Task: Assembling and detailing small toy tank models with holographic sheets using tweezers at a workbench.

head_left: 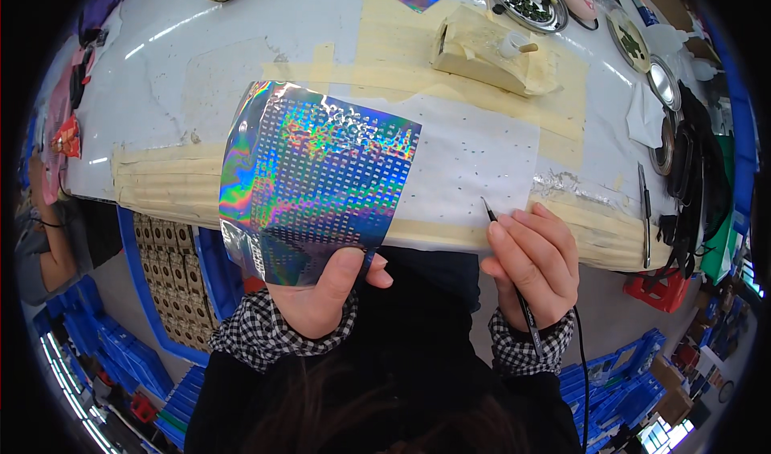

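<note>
My left hand pinches the lower edge of a shiny holographic sheet between thumb and fingers. Rows of small square marks cover that sheet, which curls at its left side and is raised over the table edge. In my right hand is a pair of slim black tweezers, held like a pen. Their fine tip points at a white paper dotted with tiny dark pieces. Whether the tip grips a piece is too small to tell.
Beyond the paper stands a tape-covered block with a small white cup. Round metal dishes hold dark green bits at the back right. A slim dark tool lies at right. Blue crates stand below left; another person's arm shows far left.
</note>
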Demonstrator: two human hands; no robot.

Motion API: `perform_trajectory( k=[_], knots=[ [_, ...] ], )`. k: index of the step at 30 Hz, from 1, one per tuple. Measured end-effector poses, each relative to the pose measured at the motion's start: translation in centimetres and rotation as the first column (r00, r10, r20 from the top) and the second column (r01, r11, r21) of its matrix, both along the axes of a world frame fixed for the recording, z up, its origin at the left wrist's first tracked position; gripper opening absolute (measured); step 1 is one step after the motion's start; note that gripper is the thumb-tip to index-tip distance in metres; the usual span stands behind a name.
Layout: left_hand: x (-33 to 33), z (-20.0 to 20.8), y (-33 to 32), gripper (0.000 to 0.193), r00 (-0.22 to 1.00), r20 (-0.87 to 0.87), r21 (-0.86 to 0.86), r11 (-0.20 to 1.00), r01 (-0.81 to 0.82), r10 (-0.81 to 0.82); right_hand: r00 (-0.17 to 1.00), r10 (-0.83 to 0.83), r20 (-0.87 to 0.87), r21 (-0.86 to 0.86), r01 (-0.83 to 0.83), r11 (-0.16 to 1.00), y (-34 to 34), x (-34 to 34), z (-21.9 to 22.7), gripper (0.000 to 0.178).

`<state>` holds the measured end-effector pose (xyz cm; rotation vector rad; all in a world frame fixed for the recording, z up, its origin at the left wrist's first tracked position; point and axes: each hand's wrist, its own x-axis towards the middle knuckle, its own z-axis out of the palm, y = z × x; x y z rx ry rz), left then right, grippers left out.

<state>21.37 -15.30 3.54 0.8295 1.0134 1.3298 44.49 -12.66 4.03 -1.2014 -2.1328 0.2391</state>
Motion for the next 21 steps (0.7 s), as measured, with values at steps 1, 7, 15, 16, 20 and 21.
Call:
perform_trajectory(
  k=[1,7,15,16,20,21],
  knots=[
    [0.0,0.1,0.0,0.023,1.0,-0.006,-0.013,1.0,0.004,-0.004,1.0,0.004,-0.004,0.0,-0.004,1.0,0.0,0.0,0.0,0.03],
    [1.1,0.5,0.3,0.024,0.981,-0.166,-0.012,0.994,-0.106,0.103,0.997,-0.006,-0.08,-0.024,0.004,1.0,-0.2,0.2,0.1,0.032],
    [1.1,0.3,0.2,0.023,0.982,-0.148,-0.005,0.993,-0.119,0.117,0.998,-0.043,-0.054,-0.002,0.043,0.999,0.0,-0.5,0.2,0.033],
    [1.1,0.4,0.2,0.023,0.983,-0.144,-0.014,0.993,-0.119,0.115,0.998,-0.045,-0.052,0.002,0.046,0.999,0.1,-0.5,0.2,0.033],
    [1.3,0.6,0.3,0.022,0.98,-0.141,-0.04,0.988,-0.146,0.139,0.997,-0.046,-0.061,0.0,0.047,0.999,0.0,-0.5,0.1,0.033],
    [1.4,0.7,0.4,0.022,0.979,-0.144,-0.056,0.986,-0.155,0.146,0.997,-0.047,-0.067,-0.007,0.047,0.999,0.0,-0.4,0.2,0.034]
  ],
)
